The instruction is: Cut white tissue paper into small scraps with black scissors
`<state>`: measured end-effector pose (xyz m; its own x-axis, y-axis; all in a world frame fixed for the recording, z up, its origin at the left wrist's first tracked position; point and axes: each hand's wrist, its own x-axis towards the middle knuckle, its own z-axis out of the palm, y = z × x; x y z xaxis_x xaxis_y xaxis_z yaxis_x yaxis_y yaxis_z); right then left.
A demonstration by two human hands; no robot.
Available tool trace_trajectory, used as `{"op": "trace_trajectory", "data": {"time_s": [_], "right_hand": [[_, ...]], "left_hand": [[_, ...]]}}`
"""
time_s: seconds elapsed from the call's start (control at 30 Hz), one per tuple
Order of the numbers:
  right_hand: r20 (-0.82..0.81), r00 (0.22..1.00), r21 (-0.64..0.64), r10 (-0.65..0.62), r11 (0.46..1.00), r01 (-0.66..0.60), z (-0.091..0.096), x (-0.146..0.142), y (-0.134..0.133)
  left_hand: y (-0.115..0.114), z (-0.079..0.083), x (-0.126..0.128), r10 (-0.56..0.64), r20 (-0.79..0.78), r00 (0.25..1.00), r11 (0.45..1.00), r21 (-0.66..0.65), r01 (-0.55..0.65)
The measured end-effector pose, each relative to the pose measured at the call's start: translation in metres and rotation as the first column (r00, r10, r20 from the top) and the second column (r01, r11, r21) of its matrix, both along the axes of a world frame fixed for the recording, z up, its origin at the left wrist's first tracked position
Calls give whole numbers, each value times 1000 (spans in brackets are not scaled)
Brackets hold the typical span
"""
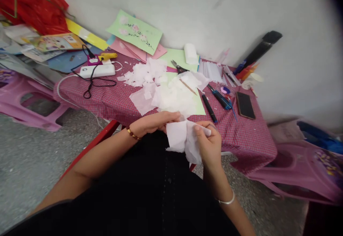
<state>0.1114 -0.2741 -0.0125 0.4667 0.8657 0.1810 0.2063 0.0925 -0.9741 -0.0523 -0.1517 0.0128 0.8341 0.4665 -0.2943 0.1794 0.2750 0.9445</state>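
Between my two hands, just off the table's front edge, hangs a piece of thin white tissue paper point(177, 136), creased down its middle. My right hand point(210, 143) pinches its right side between thumb and fingers. At its upper left edge my left hand point(157, 123) holds it, the fingers partly hidden behind the sheet. Beyond the hands lies a loose heap of white tissue paper point(175, 95) on a light green sheet point(199, 104). Small torn white scraps point(146, 72) are piled to its left. A thin wooden stick point(188, 86) rests on the heap.
Scissors point(179, 67), a black marker point(209, 108), a blue-handled cutter point(220, 98) and a phone point(245, 105) lie on the checked tablecloth point(257, 139). A white power strip point(98, 70) with cables sits left, near a green card with flowers point(135, 31). Pink stools point(300, 171) flank the table.
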Motion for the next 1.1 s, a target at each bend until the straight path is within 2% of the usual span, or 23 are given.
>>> {"op": "trace_trajectory", "data": {"time_s": [0.1, 0.17, 0.27, 0.37, 0.43, 0.53, 0.6, 0.63, 0.7, 0.77, 0.87, 0.93, 1.0, 1.1], "right_hand": [[117, 993, 40, 21, 999, -26, 6, -1, -4], [101, 995, 33, 8, 999, -11, 8, -1, -7], [-103, 994, -43, -48, 998, 44, 6, 2, -9], [-290, 956, -99, -45, 995, 17, -2, 7, -7], [-335, 942, -100, -18, 995, -16, -7, 11, -5], [-307, 952, -108, 16, 993, -51, -14, 18, -1], [-227, 973, -122, 33, 991, -62, -16, 24, 1], [-186, 982, -122, 32, 991, -55, -16, 27, 2], [-139, 990, -115, 19, 993, -35, -17, 31, 3], [-152, 988, -101, 8, 995, -23, -17, 33, 4], [-206, 978, -85, 22, 996, -40, -15, 30, 6], [-251, 965, -74, 80, 992, -102, -11, 28, 9], [-249, 953, -63, 170, 979, -192, -6, 27, 14], [-122, 958, -95, 258, 958, -270, 1, 26, 21]], "left_hand": [[-1, 9, 10, -61, -15, 998, 995, 74, 62], [-5, 17, 10, -83, 24, 996, 991, 110, 80], [-13, 26, 2, -9, 93, 996, 989, 148, -5], [-18, 31, -10, 22, 99, 995, 951, 304, -52], [-19, 33, -15, 4, 82, 997, 881, 471, -42], [-22, 37, -19, -16, 76, 997, 704, 709, -43], [-25, 39, -20, -28, 66, 997, 592, 805, -36], [-27, 41, -21, -31, 61, 998, 554, 832, -34], [-29, 43, -22, -14, 77, 997, 522, 851, -58], [-29, 45, -24, 41, 124, 991, 542, 831, -127], [-26, 45, -26, 185, 180, 966, 624, 738, -257], [-22, 42, -25, 245, 183, 952, 676, 672, -303], [-20, 37, -22, 244, 183, 952, 715, 629, -304], [-19, 28, -19, 153, 212, 965, 763, 595, -252]]}}
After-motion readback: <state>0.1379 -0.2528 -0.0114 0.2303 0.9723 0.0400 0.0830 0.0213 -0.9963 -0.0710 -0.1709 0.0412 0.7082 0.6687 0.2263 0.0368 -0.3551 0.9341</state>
